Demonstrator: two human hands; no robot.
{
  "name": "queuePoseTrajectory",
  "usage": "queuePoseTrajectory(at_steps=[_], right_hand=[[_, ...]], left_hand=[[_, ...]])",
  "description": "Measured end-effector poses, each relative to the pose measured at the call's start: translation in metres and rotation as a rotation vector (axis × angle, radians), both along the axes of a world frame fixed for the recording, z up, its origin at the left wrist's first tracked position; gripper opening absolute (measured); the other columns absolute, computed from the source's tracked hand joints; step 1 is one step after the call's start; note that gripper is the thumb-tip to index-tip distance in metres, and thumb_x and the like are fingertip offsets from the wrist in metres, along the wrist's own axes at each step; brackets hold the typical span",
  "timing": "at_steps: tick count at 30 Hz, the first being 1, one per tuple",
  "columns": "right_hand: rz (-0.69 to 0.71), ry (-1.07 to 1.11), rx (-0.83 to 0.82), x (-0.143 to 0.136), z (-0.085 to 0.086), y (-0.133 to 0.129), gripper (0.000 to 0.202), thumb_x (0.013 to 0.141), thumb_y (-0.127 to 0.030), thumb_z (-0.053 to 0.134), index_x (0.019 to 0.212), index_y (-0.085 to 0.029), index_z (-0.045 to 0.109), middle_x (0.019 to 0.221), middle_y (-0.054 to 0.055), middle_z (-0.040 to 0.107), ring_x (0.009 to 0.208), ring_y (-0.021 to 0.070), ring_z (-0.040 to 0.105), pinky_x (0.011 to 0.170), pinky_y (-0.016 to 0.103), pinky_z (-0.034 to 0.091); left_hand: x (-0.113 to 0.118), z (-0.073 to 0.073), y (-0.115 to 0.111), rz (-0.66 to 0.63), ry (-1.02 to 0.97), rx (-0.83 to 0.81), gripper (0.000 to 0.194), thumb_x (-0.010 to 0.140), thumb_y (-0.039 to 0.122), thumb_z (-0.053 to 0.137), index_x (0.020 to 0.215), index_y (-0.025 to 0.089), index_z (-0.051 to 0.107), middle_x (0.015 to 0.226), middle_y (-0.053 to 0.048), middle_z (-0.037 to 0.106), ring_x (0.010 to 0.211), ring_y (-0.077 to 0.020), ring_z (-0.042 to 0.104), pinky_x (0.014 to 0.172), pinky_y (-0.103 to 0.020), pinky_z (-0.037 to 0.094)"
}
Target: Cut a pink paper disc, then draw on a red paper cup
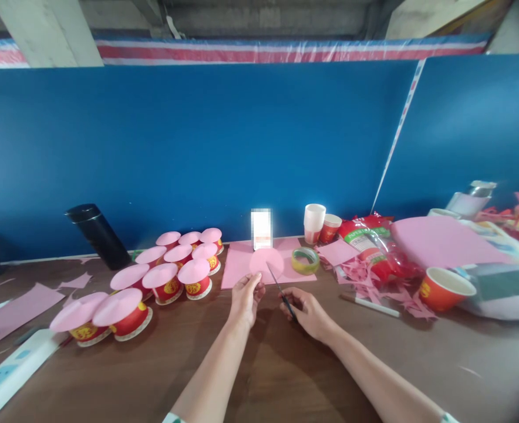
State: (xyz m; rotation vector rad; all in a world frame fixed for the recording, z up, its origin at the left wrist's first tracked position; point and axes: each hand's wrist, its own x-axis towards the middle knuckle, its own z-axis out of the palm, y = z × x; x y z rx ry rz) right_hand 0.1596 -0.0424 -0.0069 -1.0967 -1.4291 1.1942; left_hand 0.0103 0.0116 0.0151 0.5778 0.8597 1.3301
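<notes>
- Our left hand has its thumb and fingers pinched together on the near edge of a pink disc; the disc stands out just beyond those fingertips, over the pink sheets.
- Our right hand has its fingers curled around the dark handles of the scissors; the blades point away from these fingers and overlap the disc in our view; we cannot tell whether they are cutting into it.
- Straight beyond our fingers, a white upright object stands behind the disc, its face blurred out; the tape lies just beyond our right fingers, on the sheets.
- Left of our left fingers, we see red cups in rows, each topped with a pink disc; farther left are the black bottle, tilted in our view, and, nearer to us, the power strip.
- Right of our right fingers lie pink scraps and a pen; past them are a red bag and an orange cup; white cups stand beyond the tape.
</notes>
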Motion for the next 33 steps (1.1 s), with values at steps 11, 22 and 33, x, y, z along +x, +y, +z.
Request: queuePoseTrajectory(at_steps=[11, 22, 33], right_hand=[[-0.083, -0.363, 0.147, 0.0, 0.007, -0.006, 0.032, 0.071, -0.032, 0.064, 0.096, -0.018, 0.051, 0.068, -0.001, 0.06, 0.057, 0.0124, 0.052, 0.053, 0.022, 0.039], [-0.06, -1.004, 0.207, 0.02, 0.027, -0.014, 0.032, 0.062, -0.023, 0.067, 0.094, -0.022, 0.068, 0.083, 0.004, 0.063, 0.077, 0.019, 0.055, 0.064, 0.025, 0.035], [0.218, -0.886, 0.226, 0.025, 0.04, -0.025, 0.048, 0.062, -0.023, 0.061, 0.11, -0.021, 0.06, 0.088, 0.003, 0.062, 0.072, 0.0164, 0.055, 0.06, 0.022, 0.035]], left_hand=[[-0.012, 0.004, 0.01, 0.086, -0.118, 0.0, 0.021, 0.058, 0.022, 0.075, 0.069, 0.013, 0.058, 0.053, 0.005, 0.052, 0.046, -0.0031, 0.05, 0.046, -0.013, 0.043], [-0.025, 0.004, 0.02, 0.189, -0.197, -0.061, 0.016, 0.061, 0.013, 0.07, 0.069, 0.014, 0.056, 0.056, 0.004, 0.054, 0.046, -0.0028, 0.051, 0.044, -0.012, 0.044], [-0.012, 0.001, 0.009, 0.007, -0.109, 0.01, 0.023, 0.057, 0.016, 0.075, 0.07, 0.015, 0.056, 0.059, 0.004, 0.055, 0.051, -0.0036, 0.053, 0.048, -0.012, 0.046]])
